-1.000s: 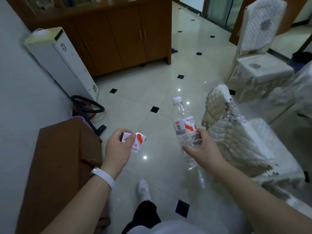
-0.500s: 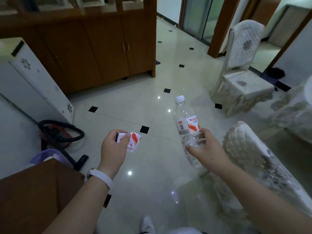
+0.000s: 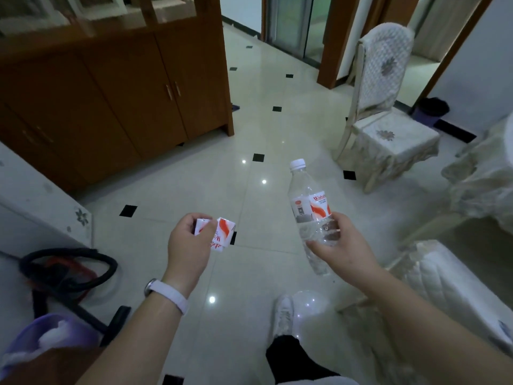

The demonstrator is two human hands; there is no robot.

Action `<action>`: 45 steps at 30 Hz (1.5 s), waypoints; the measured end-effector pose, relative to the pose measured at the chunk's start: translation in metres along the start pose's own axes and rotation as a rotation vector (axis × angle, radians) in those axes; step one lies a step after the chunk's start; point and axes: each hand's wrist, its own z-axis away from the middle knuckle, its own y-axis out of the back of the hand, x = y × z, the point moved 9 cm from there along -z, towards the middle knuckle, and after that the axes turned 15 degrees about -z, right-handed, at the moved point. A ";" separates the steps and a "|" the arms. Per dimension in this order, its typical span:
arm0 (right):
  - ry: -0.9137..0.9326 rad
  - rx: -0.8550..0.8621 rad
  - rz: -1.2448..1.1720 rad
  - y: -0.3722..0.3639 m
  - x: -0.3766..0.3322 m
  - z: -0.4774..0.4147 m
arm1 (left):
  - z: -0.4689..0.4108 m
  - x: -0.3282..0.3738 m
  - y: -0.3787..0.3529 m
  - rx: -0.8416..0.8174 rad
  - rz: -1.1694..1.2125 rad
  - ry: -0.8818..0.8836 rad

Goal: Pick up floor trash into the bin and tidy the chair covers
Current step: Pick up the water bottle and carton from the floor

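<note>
Both hands are loaded, so this looks like the carrying part of the trash job. The left hand (image 3: 188, 245) is curled round a small white-and-red packet (image 3: 220, 232), pinched between thumb and fingers at about waist height. The right hand (image 3: 342, 245) grips a clear plastic bottle (image 3: 306, 201) round its lower half, white cap up and tipped slightly away. Both pieces are off the floor (image 3: 222, 184) and held out in front of the person, near the middle of the room.

I'd say the next move is a walk to the bin and a drop from each hand. The likeliest bin is the dark tub (image 3: 433, 108) far to the right, by the wall just past the far chair (image 3: 388, 134). Getting there means passing between that chair and the near chair (image 3: 444, 282), whose cover sits rumpled. The covers seem to be left for afterwards.

Several things are hard to make out:
- The dark tub is small and dim, and its mouth does not show, so I cannot be sure it is the bin.
- The packet is half hidden in the left hand, and I cannot tell whether it is a carton or a wrapper.
- The bottle's base is blurred below the right hand, and I cannot tell if any water is left in it.
- The near chair runs off the right edge.
- A purple basin (image 3: 52, 332) is cut off at the near left.
</note>
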 end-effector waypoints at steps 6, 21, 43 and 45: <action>-0.038 0.007 -0.124 0.009 -0.008 -0.115 | -0.091 0.051 -0.047 0.002 -0.091 -0.013; -0.033 0.127 -0.119 0.093 -0.044 -0.343 | -0.283 0.185 -0.186 -0.101 -0.151 -0.106; -0.117 0.377 -0.025 0.054 -0.132 -0.635 | -0.659 0.291 -0.334 -0.434 -0.125 -0.238; -0.138 0.390 -0.004 0.056 -0.133 -0.655 | -0.680 0.303 -0.350 -0.455 -0.107 -0.246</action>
